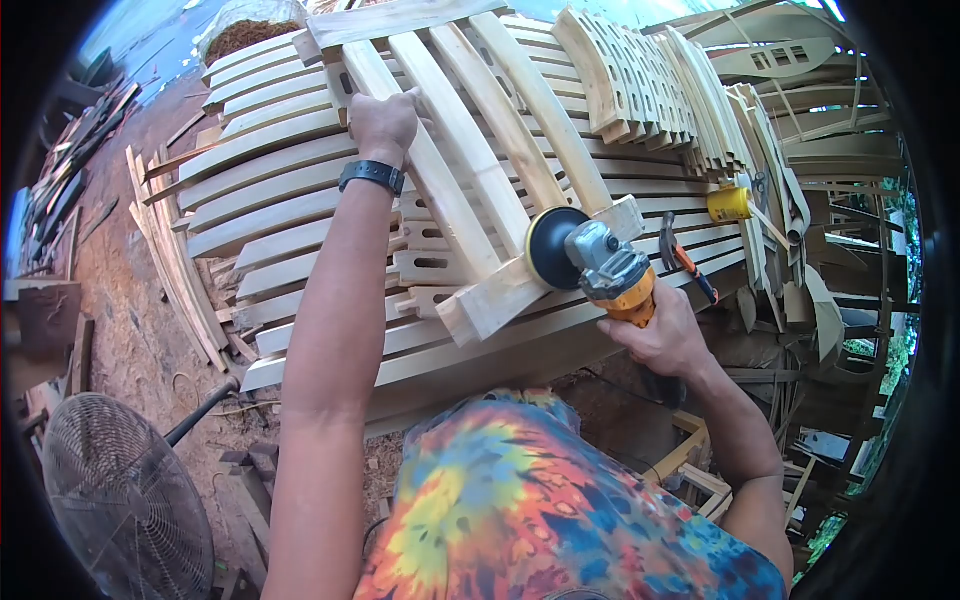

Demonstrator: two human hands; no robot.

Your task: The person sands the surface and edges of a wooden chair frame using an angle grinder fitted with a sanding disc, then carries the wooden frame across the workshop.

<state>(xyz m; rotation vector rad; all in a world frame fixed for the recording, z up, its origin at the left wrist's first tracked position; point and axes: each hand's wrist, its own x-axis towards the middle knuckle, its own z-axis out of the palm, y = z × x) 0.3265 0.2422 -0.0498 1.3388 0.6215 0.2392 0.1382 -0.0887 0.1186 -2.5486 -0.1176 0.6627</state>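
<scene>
My left hand (384,128) is closed around the outer slat of a pale slatted wooden frame (458,145), near its far end. A dark watch (372,178) is on that wrist. In my right hand (665,335) is an orange and grey angle grinder (608,262), its round dark disc (550,248) resting at the near crosspiece (490,300), where the slats join. I cannot tell whether the disc spins. Underneath, the frame lies on rows of long, slightly curved wooden boards (270,215).
A claw hammer (684,262) and a yellow container (729,203) lie to the right. Behind them stand stacked slotted wooden pieces (630,85). A round fan (125,500) is at lower left. Loose wood strips (180,270) lie on the dirt ground.
</scene>
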